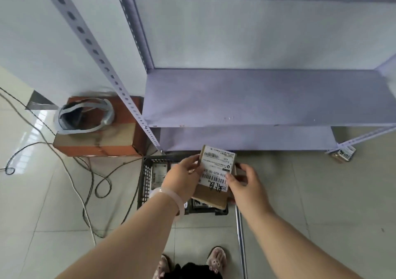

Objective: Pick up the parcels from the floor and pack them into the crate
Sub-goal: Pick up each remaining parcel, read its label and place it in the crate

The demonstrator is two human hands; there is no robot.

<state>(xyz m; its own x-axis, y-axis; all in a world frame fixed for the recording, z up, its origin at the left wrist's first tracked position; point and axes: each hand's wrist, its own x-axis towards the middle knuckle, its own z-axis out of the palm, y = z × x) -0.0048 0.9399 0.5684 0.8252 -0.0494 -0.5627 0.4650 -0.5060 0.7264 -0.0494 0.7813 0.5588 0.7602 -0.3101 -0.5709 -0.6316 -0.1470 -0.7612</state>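
I hold a brown cardboard parcel [215, 176] with a white shipping label above a black slatted crate [144, 178] on the floor. My left hand [182, 179] grips its left edge, thumb on the label. My right hand [246, 184] grips its right edge. Inside the crate lie other labelled parcels [158, 173], mostly hidden by my hands and the held parcel. One more small parcel [344, 153] lies on the floor under the right end of the shelf.
A grey metal shelving rack [257, 98] stands right behind the crate. On the left, a headset rests on a brown cardboard box [100, 143], and cables [85, 193] trail over the tiles. A chrome pole [241, 240] runs along the floor by my right foot.
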